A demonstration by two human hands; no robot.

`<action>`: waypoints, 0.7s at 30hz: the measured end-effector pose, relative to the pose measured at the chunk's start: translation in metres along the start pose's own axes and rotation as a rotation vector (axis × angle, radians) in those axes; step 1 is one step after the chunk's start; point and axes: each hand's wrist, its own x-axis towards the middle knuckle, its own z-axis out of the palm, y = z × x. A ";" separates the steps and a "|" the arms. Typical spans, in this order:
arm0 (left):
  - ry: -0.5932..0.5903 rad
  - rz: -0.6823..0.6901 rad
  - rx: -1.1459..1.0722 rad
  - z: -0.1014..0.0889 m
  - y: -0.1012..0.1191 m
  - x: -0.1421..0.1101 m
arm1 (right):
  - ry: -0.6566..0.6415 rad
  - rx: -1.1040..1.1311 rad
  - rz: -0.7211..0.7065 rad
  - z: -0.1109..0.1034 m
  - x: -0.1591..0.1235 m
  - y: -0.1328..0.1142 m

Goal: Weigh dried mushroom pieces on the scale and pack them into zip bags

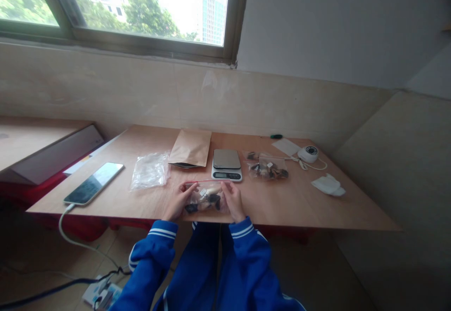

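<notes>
A clear zip bag [206, 198] with a red seal strip, filled with dark and pale pieces, lies at the near edge of the wooden table [299, 203]. My left hand [179, 201] pinches the bag's top left corner. My right hand [232, 200] grips its top right side, fingers curled on the seal. Both sleeves are blue with white stripes. Just beyond the bag stands a small digital scale [227, 164] with nothing on its pan.
A brown paper pouch [190, 148] and a pile of empty clear bags [150, 170] lie left of the scale; another filled bag [268, 167] lies right. A phone [93, 182] on a cable sits far left. A white round device [308, 153], paper [286, 146], crumpled tissue [329, 185] at right.
</notes>
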 end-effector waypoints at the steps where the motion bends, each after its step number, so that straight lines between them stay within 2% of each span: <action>1: 0.008 0.001 0.021 0.000 0.000 0.000 | -0.006 -0.012 -0.016 0.000 0.000 0.000; 6: 0.032 0.015 0.047 -0.001 -0.002 0.001 | 0.012 -0.072 -0.063 -0.001 0.001 0.000; 13: -0.031 0.035 0.025 0.000 -0.001 0.001 | 0.064 -0.070 -0.098 -0.001 0.000 -0.001; 21: 0.042 0.054 -0.021 0.003 -0.001 -0.001 | 0.074 -0.079 -0.106 -0.003 0.002 0.004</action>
